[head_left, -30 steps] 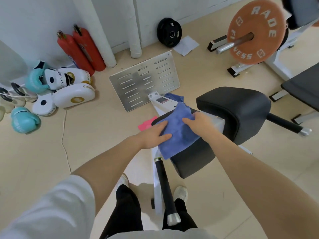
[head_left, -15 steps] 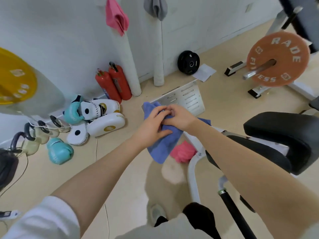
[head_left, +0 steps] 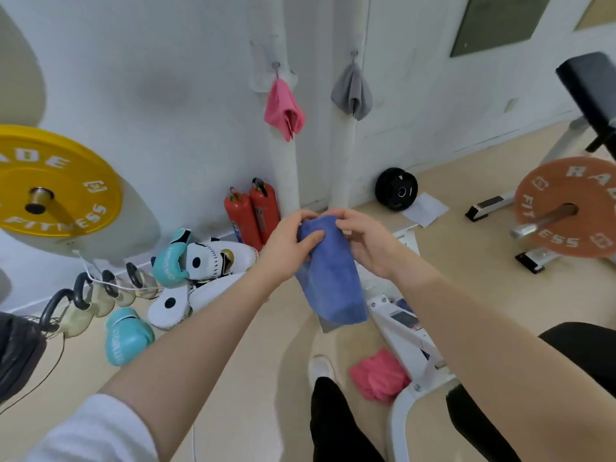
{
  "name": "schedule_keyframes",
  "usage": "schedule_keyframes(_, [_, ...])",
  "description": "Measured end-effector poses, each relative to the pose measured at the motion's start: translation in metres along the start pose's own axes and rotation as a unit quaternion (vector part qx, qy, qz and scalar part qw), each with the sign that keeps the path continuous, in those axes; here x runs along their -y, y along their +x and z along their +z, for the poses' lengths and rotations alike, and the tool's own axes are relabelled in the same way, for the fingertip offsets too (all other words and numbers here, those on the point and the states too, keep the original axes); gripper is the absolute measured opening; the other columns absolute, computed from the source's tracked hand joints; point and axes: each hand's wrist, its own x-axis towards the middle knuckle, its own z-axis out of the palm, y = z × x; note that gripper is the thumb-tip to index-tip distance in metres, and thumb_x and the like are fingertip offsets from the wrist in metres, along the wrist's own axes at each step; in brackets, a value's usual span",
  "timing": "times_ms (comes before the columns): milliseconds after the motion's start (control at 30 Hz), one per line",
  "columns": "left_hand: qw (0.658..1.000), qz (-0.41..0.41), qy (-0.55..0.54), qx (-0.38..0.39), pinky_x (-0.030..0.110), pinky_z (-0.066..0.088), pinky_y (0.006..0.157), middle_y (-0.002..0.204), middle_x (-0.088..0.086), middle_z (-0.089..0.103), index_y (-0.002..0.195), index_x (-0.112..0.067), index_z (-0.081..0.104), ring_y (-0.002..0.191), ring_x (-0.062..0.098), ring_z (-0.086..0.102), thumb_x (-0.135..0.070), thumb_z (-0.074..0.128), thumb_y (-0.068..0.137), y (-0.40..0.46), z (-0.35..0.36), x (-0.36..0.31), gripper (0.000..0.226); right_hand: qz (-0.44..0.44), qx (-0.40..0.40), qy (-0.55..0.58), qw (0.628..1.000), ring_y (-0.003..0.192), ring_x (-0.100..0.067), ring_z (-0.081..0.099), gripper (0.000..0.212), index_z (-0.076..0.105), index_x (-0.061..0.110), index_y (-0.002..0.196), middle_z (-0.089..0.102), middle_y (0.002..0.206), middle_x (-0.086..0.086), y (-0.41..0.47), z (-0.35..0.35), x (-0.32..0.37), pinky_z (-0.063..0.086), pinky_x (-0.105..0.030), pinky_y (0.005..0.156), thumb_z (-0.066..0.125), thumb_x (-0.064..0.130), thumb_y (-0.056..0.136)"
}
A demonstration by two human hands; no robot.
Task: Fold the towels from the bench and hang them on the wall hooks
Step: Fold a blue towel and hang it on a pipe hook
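Note:
A folded blue towel hangs in the air in front of me, held at its top end by both hands. My left hand pinches its upper left corner with thumb and fingers. My right hand grips the upper right edge. On the wall ahead a pink towel and a grey towel hang from hooks. Another pink towel lies crumpled on the floor by the white bench frame. The black bench pad shows at the right edge.
Two red fire extinguishers stand against the wall. Boxing gloves and pads and kettlebells lie at the left. A yellow plate is at the left and an orange plate at the right. A black plate leans on the wall.
The towel has left the bench and been lifted and folded narrower between both hands. My view has tilted up toward the wall, so the hooks with hanging towels now show.

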Motion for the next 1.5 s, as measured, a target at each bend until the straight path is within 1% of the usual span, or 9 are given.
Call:
schedule_keyframes(200, [0.999,0.001,0.036,-0.028,0.025,0.045,0.084,0.106,-0.002,0.055,0.115,-0.011,0.057,0.100,0.017,0.054,-0.017,0.059,0.087,0.114,-0.033,0.007,0.028,-0.021,0.025,0.022,0.999,0.092,-0.026,0.062,0.052,0.056,-0.004,0.106,0.064,0.099,-0.014,0.105,-0.014,0.049,0.049,-0.037,0.092,0.032,-0.006,0.060])
schedule_keyframes(267, [0.999,0.006,0.015,-0.028,0.031,0.048,0.089,0.113,0.003,0.059,0.116,-0.013,0.056,0.102,0.020,0.057,-0.023,0.058,0.084,0.164,-0.047,0.006,0.034,-0.035,0.024,-0.023,0.999,0.098,-0.027,0.060,0.057,0.052,-0.005,0.115,0.061,0.102,-0.014,0.145,-0.019,0.078,0.047,-0.035,0.095,0.026,-0.018,0.065])
schedule_keyframes(433, [0.995,0.055,0.008,-0.082,0.001,0.036,0.078,0.112,0.005,0.058,0.116,-0.007,0.056,0.099,0.009,0.051,-0.003,0.053,0.088,0.280,-0.087,-0.017,0.029,-0.109,0.032,-0.091,0.989,0.073,-0.005,0.067,0.029,0.060,0.008,0.095,0.063,0.091,-0.008,0.243,-0.027,0.165,0.055,-0.017,0.073,0.038,-0.012,0.090])
schedule_keyframes(567, [0.991,0.071,-0.064,-0.094,0.006,0.043,0.074,0.100,-0.007,0.059,0.110,-0.018,0.056,0.083,-0.004,0.056,-0.005,0.049,0.092,0.349,-0.125,-0.034,0.024,-0.168,0.011,-0.148,0.974,0.069,-0.006,0.066,0.019,0.060,0.006,0.098,0.064,0.088,-0.007,0.315,-0.025,0.222,0.056,-0.019,0.068,0.045,-0.004,0.092])
schedule_keyframes(767, [0.976,0.131,-0.070,-0.161,0.017,0.047,0.078,0.098,-0.006,0.063,0.109,-0.022,0.057,0.078,0.004,0.057,-0.008,0.046,0.092,0.432,-0.189,-0.060,0.024,-0.262,-0.005,-0.225,0.938,0.071,-0.005,0.065,0.019,0.063,0.019,0.089,0.066,0.087,0.003,0.397,0.003,0.303,0.054,-0.020,0.065,0.052,0.004,0.090])
schedule_keyframes(900, [0.968,0.159,-0.049,-0.187,0.017,0.052,0.070,0.091,-0.008,0.064,0.102,-0.030,0.056,0.073,0.005,0.062,-0.015,0.049,0.092,0.486,-0.236,-0.074,0.019,-0.323,-0.036,-0.302,0.896,0.069,-0.011,0.061,0.014,0.060,0.017,0.095,0.062,0.087,0.006,0.443,0.022,0.353,0.049,-0.020,0.056,0.050,0.008,0.090])
schedule_keyframes(1233, [0.926,0.297,-0.027,-0.233,0.014,0.044,0.054,0.074,-0.009,0.059,0.094,-0.031,0.054,0.048,-0.001,0.050,-0.015,0.049,0.092,0.613,-0.340,-0.138,0.017,-0.487,-0.146,-0.290,0.811,0.074,-0.015,0.058,0.006,0.056,0.022,0.093,0.059,0.084,0.010,0.536,0.065,0.489,0.050,-0.030,0.071,0.057,0.021,0.087])
schedule_keyframes(1367, [0.907,0.335,0.014,-0.255,0.021,0.043,0.066,0.072,-0.015,0.057,0.095,-0.031,0.054,0.061,0.002,0.052,-0.017,0.048,0.092,0.665,-0.377,-0.162,0.015,-0.535,-0.211,-0.331,0.748,0.066,-0.004,0.051,0.005,0.054,0.021,0.091,0.055,0.077,0.013,0.568,0.072,0.542,0.041,-0.017,0.065,0.055,0.018,0.088])
schedule_keyframes(1500, [0.880,0.362,0.098,-0.292,0.008,0.038,0.068,0.073,-0.021,0.052,0.102,-0.021,0.059,0.080,0.008,0.052,-0.017,0.047,0.093,0.706,-0.400,-0.181,0.016,-0.584,-0.268,-0.352,0.680,0.075,-0.011,0.053,0.009,0.058,0.019,0.092,0.053,0.071,0.014,0.589,0.066,0.583,0.042,-0.026,0.075,0.053,0.015,0.087])
